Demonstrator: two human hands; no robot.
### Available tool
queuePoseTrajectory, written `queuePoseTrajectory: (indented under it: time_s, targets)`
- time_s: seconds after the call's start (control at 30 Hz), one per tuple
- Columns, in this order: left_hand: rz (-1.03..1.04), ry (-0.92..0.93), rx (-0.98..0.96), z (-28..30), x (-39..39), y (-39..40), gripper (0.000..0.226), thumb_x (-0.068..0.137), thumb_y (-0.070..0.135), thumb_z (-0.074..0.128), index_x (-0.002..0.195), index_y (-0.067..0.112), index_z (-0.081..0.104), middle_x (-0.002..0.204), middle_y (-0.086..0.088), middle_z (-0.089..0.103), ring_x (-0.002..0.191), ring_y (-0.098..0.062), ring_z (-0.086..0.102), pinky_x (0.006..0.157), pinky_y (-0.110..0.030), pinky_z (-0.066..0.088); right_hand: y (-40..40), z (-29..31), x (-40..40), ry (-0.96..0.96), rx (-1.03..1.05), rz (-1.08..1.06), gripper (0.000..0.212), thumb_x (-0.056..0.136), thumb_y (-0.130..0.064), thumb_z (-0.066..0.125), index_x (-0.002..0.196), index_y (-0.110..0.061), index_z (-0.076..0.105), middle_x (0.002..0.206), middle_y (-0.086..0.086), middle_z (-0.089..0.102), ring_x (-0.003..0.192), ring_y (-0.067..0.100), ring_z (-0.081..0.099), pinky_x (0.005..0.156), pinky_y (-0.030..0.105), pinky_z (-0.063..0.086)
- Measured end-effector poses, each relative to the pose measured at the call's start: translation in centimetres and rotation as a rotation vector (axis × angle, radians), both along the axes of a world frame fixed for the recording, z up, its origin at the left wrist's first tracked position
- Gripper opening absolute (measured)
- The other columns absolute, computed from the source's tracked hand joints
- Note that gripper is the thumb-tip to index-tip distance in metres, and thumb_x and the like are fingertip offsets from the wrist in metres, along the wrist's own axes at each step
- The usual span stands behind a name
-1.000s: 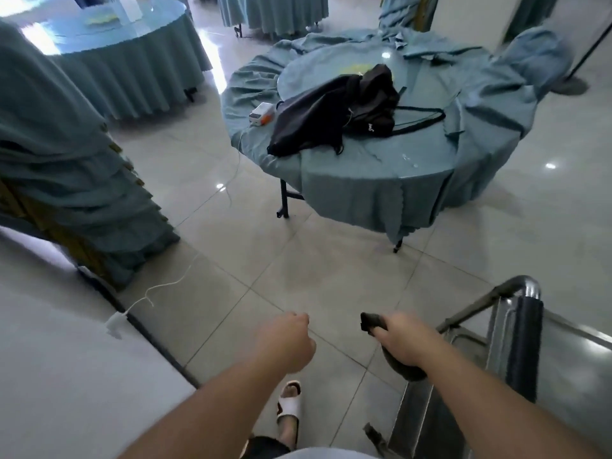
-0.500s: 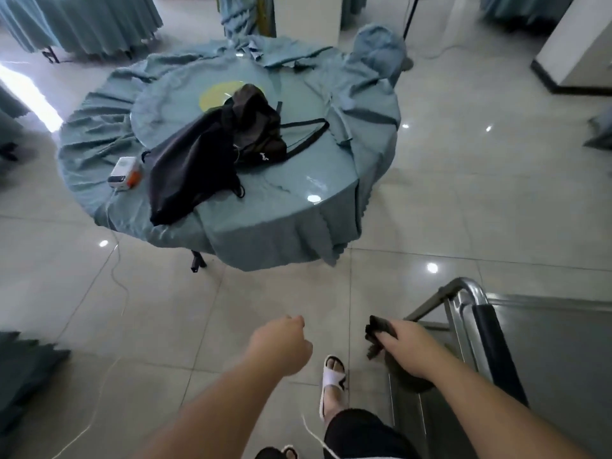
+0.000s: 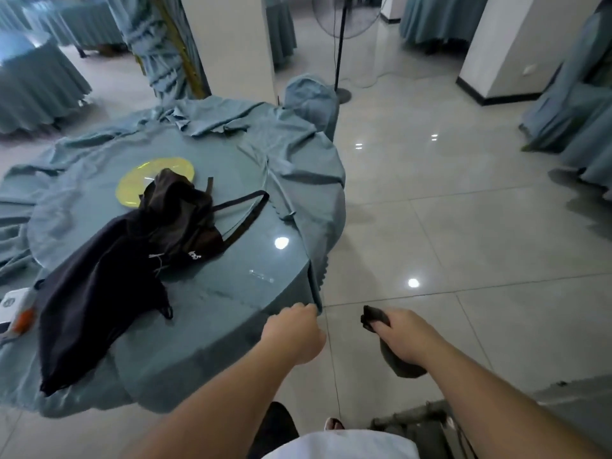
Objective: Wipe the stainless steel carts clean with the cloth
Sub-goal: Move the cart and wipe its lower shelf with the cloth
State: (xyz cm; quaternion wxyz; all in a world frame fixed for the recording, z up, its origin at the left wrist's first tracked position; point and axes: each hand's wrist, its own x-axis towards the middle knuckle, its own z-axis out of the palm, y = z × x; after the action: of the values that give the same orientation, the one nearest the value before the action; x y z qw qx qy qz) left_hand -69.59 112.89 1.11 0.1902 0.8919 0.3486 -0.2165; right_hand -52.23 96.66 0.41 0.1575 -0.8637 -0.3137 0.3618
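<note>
My right hand [image 3: 405,336] grips a dark grey cloth [image 3: 399,361]; one end pokes out past my fingers and the rest hangs below my wrist. My left hand [image 3: 294,332] is curled into a loose fist and holds nothing, hovering by the near edge of the round table. Only a blurred strip of the stainless steel cart [image 3: 427,422] shows at the bottom right, below my right forearm. Both hands are above the floor, apart from the cart.
A round table [image 3: 231,293] with a teal tablecloth stands to the left, carrying a black bag [image 3: 132,260], a yellow disc [image 3: 145,180] and a small white device [image 3: 15,303]. A standing fan [image 3: 341,44], white pillars and more draped tables stand farther back. Glossy tiled floor lies to the right.
The view has swung right and toward the table, so the cart's handle has dropped almost out of sight. My right hand still holds the cloth; my left stays fisted.
</note>
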Motion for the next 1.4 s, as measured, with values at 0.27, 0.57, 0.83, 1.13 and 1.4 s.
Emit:
queuePoseTrajectory:
  time_s: [0.27,0.57,0.83,1.13,1.4]
  targets:
    - [-0.286,0.085,0.009,-1.0,17.0,7.9,0.049,0.101,0.034,0.046,0.148,0.021,0.049,0.146,-0.007,0.054,0.129,-0.034,0.055,0.099,-0.046,0.048,2.4,-2.5,11.7,0.107,0.074,-0.338,0.028,0.105,-0.048,0.055,0.102,-0.026,0.071,0.098,-0.002,0.073,0.091,0.017,0.068,0.087,0.037,0.054]
    - [-0.684,0.097,0.031,-2.4,37.0,12.3,0.05,0.103,0.038,0.045,0.15,0.021,0.049,0.146,-0.007,0.055,0.129,-0.034,0.056,0.101,-0.046,0.049,2.0,-2.0,22.7,-0.003,-0.026,-0.63,0.034,0.105,-0.047,0.052,0.093,-0.019,0.066,0.089,-0.001,0.07,0.081,0.014,0.065,0.078,0.035,0.053]
    - [-1.086,0.134,0.077,-2.7,49.5,4.0,0.051,0.101,0.041,0.046,0.148,0.023,0.05,0.142,-0.003,0.056,0.129,-0.028,0.056,0.106,-0.044,0.045,-5.6,-3.6,22.6,0.102,-0.115,-0.989,0.029,0.106,-0.048,0.051,0.086,-0.029,0.06,0.085,-0.006,0.065,0.079,0.009,0.062,0.063,0.027,0.042]
    - [-1.344,0.072,0.095,-2.4,63.5,-9.3,0.048,0.098,0.031,0.046,0.145,0.022,0.052,0.141,-0.002,0.057,0.126,-0.027,0.056,0.101,-0.041,0.044,-16.0,-6.3,31.6,0.138,-0.134,-1.215,0.032,0.108,-0.046,0.048,0.108,-0.022,0.07,0.099,0.0,0.071,0.086,0.014,0.066,0.086,0.033,0.055]
    - [-1.435,0.066,0.129,-0.9,73.9,-20.6,0.046,0.101,0.035,0.046,0.145,0.022,0.052,0.138,-0.001,0.057,0.126,-0.026,0.056,0.1,-0.04,0.043,-25.2,-4.0,41.0,0.108,-0.045,-1.326,0.034,0.108,-0.046,0.047,0.102,-0.018,0.066,0.088,-0.001,0.066,0.078,0.013,0.063,0.069,0.028,0.048]
